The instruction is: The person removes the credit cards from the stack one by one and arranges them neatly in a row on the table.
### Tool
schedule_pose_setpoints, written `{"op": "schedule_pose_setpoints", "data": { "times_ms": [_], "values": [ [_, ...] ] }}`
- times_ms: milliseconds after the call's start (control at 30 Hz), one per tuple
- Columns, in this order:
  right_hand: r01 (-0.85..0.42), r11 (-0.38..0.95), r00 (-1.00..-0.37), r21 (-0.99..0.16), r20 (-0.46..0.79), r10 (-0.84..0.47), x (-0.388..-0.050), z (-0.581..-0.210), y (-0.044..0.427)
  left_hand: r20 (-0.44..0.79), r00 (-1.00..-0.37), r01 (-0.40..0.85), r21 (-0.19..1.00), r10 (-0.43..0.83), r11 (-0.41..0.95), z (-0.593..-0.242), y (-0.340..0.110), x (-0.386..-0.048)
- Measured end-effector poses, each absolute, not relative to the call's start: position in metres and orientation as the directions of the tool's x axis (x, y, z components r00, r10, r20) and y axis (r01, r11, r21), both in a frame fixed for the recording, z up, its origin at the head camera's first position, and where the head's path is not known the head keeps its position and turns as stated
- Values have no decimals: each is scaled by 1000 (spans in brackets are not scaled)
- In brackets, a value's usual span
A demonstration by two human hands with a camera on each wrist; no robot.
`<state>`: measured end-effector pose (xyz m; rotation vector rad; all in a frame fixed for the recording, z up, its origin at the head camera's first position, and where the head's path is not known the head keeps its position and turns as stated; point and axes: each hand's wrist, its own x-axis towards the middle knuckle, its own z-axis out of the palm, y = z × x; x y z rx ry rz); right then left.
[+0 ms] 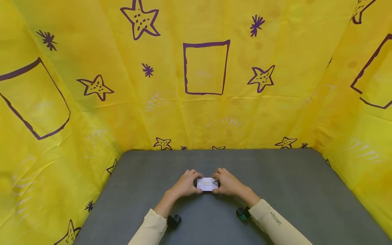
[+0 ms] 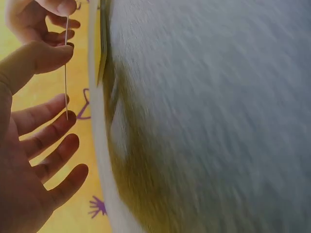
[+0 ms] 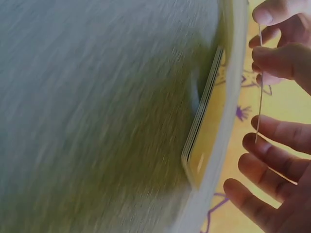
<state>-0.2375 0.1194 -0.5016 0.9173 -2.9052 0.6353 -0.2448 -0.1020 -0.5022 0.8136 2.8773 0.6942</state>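
Note:
My left hand [image 1: 185,184] and right hand [image 1: 227,183] hold a white card [image 1: 207,184] between them by its short ends. Yellowish print and a dark patch at the right show on its face. Thumb and fingers pinch the card [image 2: 66,77] on the left side, where it appears edge-on as a thin line. In the right wrist view, the right hand [image 3: 279,141] grips the other end with thumb and fingertips, its lower fingers spread. A stack of thin cards [image 3: 204,119] lies on the table beneath, apart from the held card.
The grey table [image 1: 208,224] stretches around the hands. Yellow cloth [image 1: 205,115] with purple stars and box outlines encloses its back and sides. Black wrist cameras [image 1: 174,221] sit on both wrists below cream sleeves [image 1: 150,229].

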Motion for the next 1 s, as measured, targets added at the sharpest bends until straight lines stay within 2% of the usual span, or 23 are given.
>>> {"op": "schedule_pose_setpoints", "data": {
  "times_ms": [333, 633, 1000],
  "values": [
    [-599, 729, -793, -333, 114, -599, -235, -502, 81, 65, -867, 473, 420, 494, 775, -501, -143, -233],
    [-658, 724, -751, -208, 118, -649, -222, -507, 30, 97, -885, 458, 363, 456, 811, -496, -197, -210],
    [-680, 715, -733, -163, 107, -672, -214, -507, -19, 87, -904, 415, 417, 419, 808, -500, -248, -194]
  ]
}}
